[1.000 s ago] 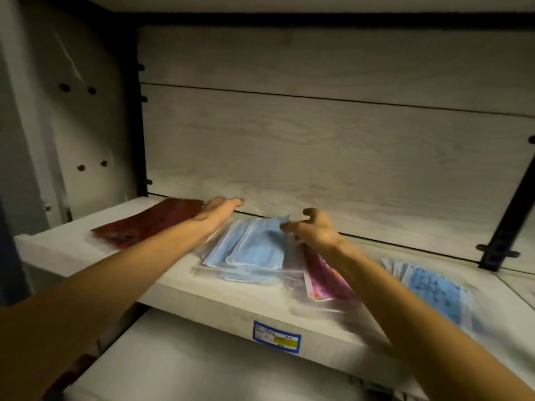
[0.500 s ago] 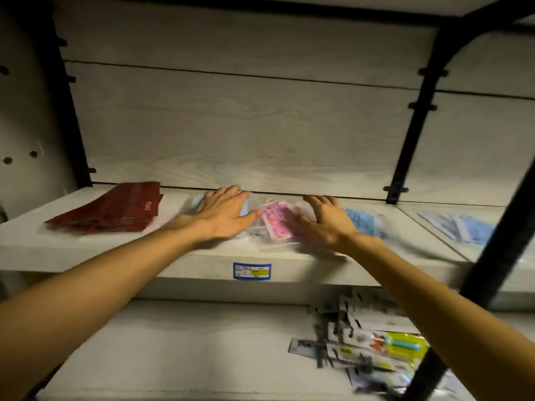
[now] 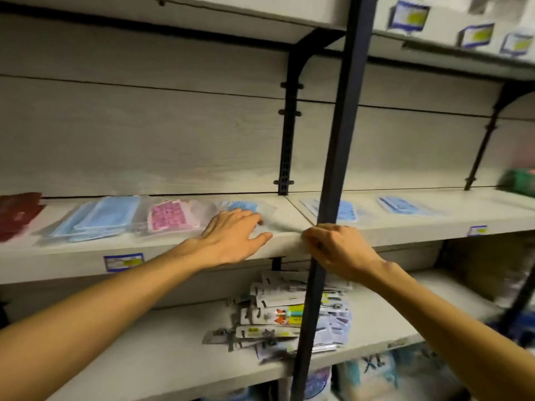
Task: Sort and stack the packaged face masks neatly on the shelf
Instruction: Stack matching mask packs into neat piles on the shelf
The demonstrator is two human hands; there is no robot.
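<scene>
Neither grip holds a pack: our left hand (image 3: 234,235) lies flat, fingers straight, on the blue-patterned mask pack (image 3: 241,206); our right hand (image 3: 333,250) curls over the shelf (image 3: 405,227) edge. We judge sorting is midway; next, gather the loose blue packs (image 3: 346,211) beyond the post.
</scene>
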